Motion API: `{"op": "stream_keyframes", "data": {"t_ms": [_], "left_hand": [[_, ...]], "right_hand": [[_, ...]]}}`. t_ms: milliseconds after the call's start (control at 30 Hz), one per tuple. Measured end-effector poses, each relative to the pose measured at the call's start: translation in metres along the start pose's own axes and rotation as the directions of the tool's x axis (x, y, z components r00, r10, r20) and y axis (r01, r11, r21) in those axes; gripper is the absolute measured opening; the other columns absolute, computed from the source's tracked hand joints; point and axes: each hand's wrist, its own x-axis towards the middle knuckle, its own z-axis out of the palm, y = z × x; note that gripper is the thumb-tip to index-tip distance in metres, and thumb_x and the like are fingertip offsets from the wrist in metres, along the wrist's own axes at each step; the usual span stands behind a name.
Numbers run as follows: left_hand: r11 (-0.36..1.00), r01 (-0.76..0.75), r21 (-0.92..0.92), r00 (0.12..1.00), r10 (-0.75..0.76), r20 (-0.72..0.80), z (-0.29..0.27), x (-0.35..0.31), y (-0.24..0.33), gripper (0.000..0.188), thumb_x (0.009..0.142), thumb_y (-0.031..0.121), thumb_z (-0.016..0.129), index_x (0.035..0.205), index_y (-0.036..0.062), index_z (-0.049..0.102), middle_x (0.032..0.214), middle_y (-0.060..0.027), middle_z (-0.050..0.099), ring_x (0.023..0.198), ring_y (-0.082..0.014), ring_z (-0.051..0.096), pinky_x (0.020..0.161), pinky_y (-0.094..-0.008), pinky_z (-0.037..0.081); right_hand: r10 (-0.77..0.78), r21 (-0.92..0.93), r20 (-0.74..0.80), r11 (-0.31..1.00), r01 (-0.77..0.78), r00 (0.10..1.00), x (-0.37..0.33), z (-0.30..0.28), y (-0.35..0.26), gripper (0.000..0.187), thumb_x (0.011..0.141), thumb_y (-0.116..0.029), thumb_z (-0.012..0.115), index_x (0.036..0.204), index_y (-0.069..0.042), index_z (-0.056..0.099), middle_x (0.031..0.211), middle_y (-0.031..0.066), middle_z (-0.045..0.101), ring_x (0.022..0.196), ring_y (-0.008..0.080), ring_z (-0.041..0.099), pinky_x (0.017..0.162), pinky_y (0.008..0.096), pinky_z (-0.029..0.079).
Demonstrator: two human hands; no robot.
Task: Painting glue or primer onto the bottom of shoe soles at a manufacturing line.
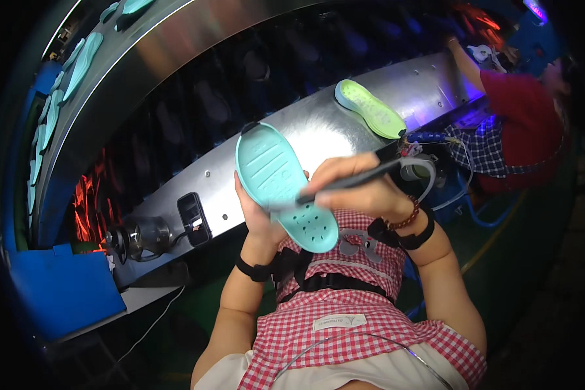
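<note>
A turquoise shoe sole (266, 159) lies tilted in my left hand (257, 218), which grips it from below and along its edge; some fingers are hidden beneath it. My right hand (367, 188) is closed round the dark handle of a brush (354, 180). The brush's pale head is smeared by motion over the middle of the sole, just above the part with holes; whether it touches cannot be made out. A pale tube (430, 174) curves near the handle's rear end. Past my right hand, a yellow-green shoe sole (369, 109) rests on the metal ledge (429, 81).
Behind the ledge runs a dark line with dim soles (211, 101). Turquoise soles (84, 62) lie on the upper belt at left. A black tray (194, 220), a glass vessel (149, 235) and a blue box (68, 292) stand left. At right a co-worker (520, 123) reaches over the ledge.
</note>
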Motion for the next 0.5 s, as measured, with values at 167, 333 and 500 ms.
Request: {"op": "stream_keyframes", "data": {"t_ms": [167,333,500], "left_hand": [[0.992,-0.051,0.112,0.994,0.061,-0.093,-0.009,0.008,0.007,0.074,0.085,0.063,0.015,0.117,0.0045,0.046,0.099,-0.0175,0.058,0.086,-0.0289,0.058,0.077,-0.0408,0.048],[0.970,-0.227,0.084,0.961,0.237,-0.144,-0.005,0.008,0.014,0.084,0.079,0.071,0.012,0.113,0.0040,0.049,0.091,-0.0193,0.059,0.077,-0.0293,0.058,0.071,-0.0407,0.049],[0.928,-0.367,0.061,0.930,0.368,-0.008,0.005,0.006,0.029,0.089,0.075,0.077,0.013,0.119,0.0073,0.046,0.095,-0.0196,0.055,0.078,-0.0293,0.057,0.069,-0.0420,0.048]], "right_hand": [[-0.097,-0.163,0.097,0.980,0.112,0.991,-0.005,0.003,0.008,0.018,0.070,-0.006,0.069,0.088,-0.004,0.067,0.083,0.0100,0.065,0.078,0.0140,0.060,0.071,0.0261,0.048],[-0.018,-0.026,-0.041,1.000,0.017,0.999,-0.013,0.000,-0.001,0.020,0.068,-0.003,0.069,0.089,-0.003,0.067,0.082,0.0093,0.065,0.078,0.0178,0.060,0.073,0.0269,0.048],[-0.223,-0.155,0.242,0.952,0.265,0.944,-0.017,0.005,0.000,0.018,0.069,-0.002,0.070,0.087,-0.003,0.067,0.086,0.0077,0.066,0.084,0.0211,0.062,0.075,0.0299,0.049]]}}
